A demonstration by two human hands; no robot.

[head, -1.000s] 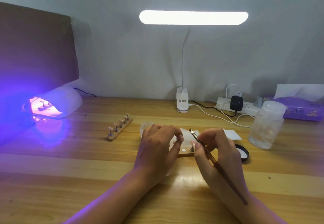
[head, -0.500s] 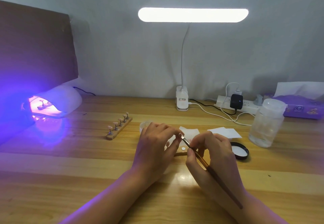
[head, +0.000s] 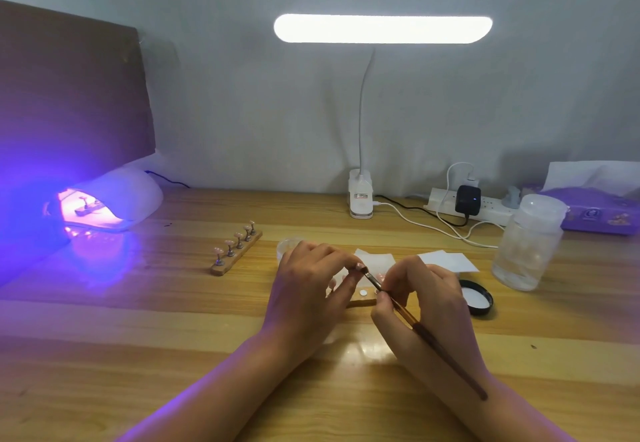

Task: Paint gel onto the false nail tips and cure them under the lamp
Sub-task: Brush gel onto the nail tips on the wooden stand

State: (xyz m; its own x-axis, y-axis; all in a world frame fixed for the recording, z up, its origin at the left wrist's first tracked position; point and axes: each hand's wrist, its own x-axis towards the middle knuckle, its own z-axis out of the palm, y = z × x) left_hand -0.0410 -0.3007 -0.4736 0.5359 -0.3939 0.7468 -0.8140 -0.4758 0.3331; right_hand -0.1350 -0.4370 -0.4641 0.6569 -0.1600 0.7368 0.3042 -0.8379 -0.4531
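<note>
Curing lamp at the far left edge of the desk, lit purple, with one rack of tips inside it. Brown board stands behind it. Second rack with five tips lies slanted left of centre, well apart from my hands. Small clear cup sits just behind my left hand. Left hand has its fingers curled and pinches a nail tip at the fingertips; the tip is mostly hidden. Third rack lies on the desk under and between both hands, one bare round spot showing. Brush has its bristle end touching the pinched nail tip and its handle runs back over my right wrist. Right hand pinches the brush near the ferrule, fingers bent. White pads lie behind the hands. Black lid is just right of my right hand. Desk lamp is clipped at the back edge, lit. Power strip, clear bottle and purple tissue pack are at the back right.
</note>
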